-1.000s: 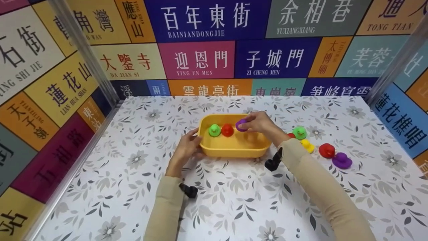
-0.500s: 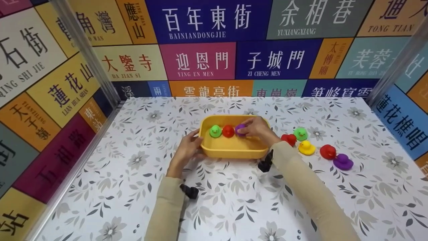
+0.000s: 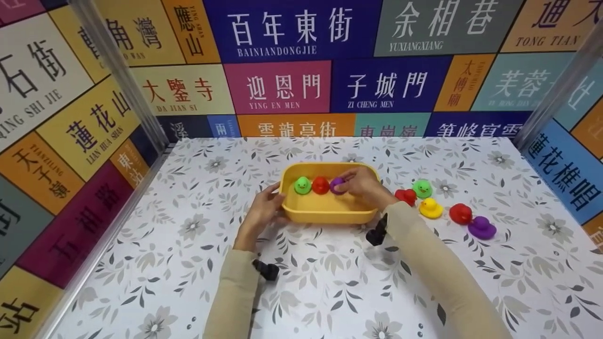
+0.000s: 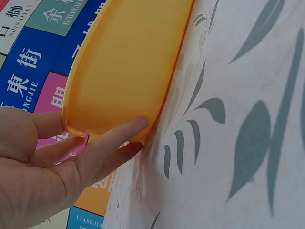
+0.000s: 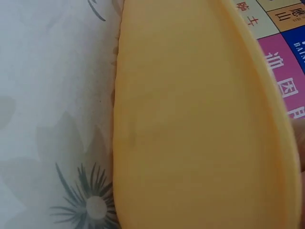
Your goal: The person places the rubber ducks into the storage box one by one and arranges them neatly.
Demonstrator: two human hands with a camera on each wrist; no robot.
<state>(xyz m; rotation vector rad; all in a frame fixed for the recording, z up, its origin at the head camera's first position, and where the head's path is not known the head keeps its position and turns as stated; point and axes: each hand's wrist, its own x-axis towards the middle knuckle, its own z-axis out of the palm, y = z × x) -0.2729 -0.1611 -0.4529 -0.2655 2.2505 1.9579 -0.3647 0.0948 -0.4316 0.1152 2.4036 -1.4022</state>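
Observation:
In the head view a yellow plastic tub [image 3: 330,215] sits on the table, with a green rubber duck [image 3: 302,185] and a red rubber duck [image 3: 320,185] side by side inside it. My right hand [image 3: 362,183] reaches in over the right end and pinches a purple rubber duck [image 3: 337,185] beside the red one. At the tub's left end, my left hand [image 3: 266,207] holds the wall. The left wrist view has its thumb at the rim and fingers [image 4: 119,136] along the outside wall. Only the tub's wall [image 5: 190,119] fills the right wrist view; the ducks are hidden there.
Right of the tub lie more rubber ducks: a red duck [image 3: 406,197], a green duck [image 3: 422,189], a yellow duck [image 3: 430,208], another red duck [image 3: 460,213] and another purple duck [image 3: 481,227]. Panels with printed lettering [image 3: 278,84] stand behind the flower-patterned tabletop [image 3: 188,263].
My right hand has lowered the purple duck into the tub and brought it close to the red duck. The left hand has stayed at the tub's left end.

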